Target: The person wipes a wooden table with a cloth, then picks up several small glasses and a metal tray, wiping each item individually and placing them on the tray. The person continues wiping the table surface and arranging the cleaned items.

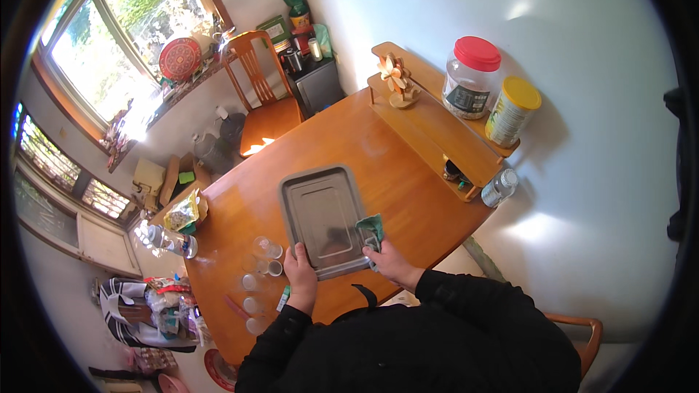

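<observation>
My left hand (300, 278) grips the lower left corner of a grey rectangular metal baking tray (322, 218), its thumb lying over the rim. At the tray's lower right side, my right hand (387, 262) holds a green cloth (371, 226) against the rim; the fingers under the cloth are partly hidden. The tray is over the wooden table (246, 196); whether its underside touches the tabletop cannot be told.
Several clear glasses (267, 247) stand left of my left hand, near a green-and-white tube (283, 298). A clear jar (173, 241) and a yellow bag (183, 213) sit at the left edge. A wooden shelf (437, 125) holds a red-lidded jar (471, 76) and a yellow-lidded can (512, 112).
</observation>
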Motion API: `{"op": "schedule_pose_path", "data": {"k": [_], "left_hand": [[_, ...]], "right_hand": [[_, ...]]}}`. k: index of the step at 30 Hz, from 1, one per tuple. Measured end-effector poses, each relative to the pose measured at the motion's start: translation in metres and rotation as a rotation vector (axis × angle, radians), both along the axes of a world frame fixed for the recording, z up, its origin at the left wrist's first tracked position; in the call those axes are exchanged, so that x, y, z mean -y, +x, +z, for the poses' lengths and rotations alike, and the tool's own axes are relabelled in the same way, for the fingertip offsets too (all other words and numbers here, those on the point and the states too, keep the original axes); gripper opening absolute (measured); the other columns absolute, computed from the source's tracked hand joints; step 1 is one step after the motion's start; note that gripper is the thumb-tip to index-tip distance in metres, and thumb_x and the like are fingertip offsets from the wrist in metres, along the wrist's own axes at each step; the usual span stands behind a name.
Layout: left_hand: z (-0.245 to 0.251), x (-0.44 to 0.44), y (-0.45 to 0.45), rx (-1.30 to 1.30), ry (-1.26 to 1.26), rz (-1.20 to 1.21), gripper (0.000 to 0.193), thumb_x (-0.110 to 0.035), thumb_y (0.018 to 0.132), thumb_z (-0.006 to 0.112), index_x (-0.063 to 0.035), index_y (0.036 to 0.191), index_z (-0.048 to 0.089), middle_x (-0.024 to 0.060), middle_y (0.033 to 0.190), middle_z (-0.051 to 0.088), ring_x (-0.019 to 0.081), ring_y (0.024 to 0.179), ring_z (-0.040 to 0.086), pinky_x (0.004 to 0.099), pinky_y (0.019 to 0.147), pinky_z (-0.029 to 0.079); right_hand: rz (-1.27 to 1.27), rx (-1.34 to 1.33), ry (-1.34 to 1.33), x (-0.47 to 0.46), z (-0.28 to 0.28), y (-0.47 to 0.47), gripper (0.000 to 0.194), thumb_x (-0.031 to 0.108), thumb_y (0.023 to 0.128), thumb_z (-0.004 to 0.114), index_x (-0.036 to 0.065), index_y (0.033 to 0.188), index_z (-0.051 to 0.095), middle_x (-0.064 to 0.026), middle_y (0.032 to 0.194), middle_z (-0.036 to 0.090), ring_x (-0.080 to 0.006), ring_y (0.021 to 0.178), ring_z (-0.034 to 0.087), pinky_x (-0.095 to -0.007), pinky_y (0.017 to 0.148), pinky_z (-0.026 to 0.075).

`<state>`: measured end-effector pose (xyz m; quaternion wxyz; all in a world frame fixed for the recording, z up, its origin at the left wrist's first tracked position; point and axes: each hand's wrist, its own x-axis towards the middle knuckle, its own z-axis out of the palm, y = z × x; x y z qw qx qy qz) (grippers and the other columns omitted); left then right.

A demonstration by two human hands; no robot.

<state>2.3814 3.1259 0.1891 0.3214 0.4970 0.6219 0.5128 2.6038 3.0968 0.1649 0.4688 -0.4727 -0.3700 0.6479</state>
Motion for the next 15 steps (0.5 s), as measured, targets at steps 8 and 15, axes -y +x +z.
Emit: {"op": "schedule_pose_path", "data": {"k": [8,15], "left_hand": [[-0.021,-0.019,0.015,0.474,-0.078,0.207,0.033,-0.026,0.106,0.043,0.002,0.115,0.056,0.0071,0.108,0.062,0.016,0.097,0.058,0.0294,0.088,0.046],[-0.045,-0.009,0.037,0.593,-0.357,0.072,0.035,-0.028,0.106,0.042,0.0013,0.12,0.056,0.0075,0.11,0.063,0.0156,0.1,0.059,0.029,0.09,0.046]], "right_hand": [[0.651,-0.018,-0.17,-0.035,-0.014,0.08,0.03,0.019,0.095,0.065,0.006,0.12,0.052,-0.005,0.092,0.065,-0.0153,0.077,0.065,-0.0299,0.063,0.054],[0.259,-0.079,-0.496,-0.048,-0.05,0.18,0.043,0.043,0.091,0.07,0.002,0.102,0.062,-0.008,0.089,0.069,-0.0191,0.073,0.069,-0.0344,0.062,0.056]]}}
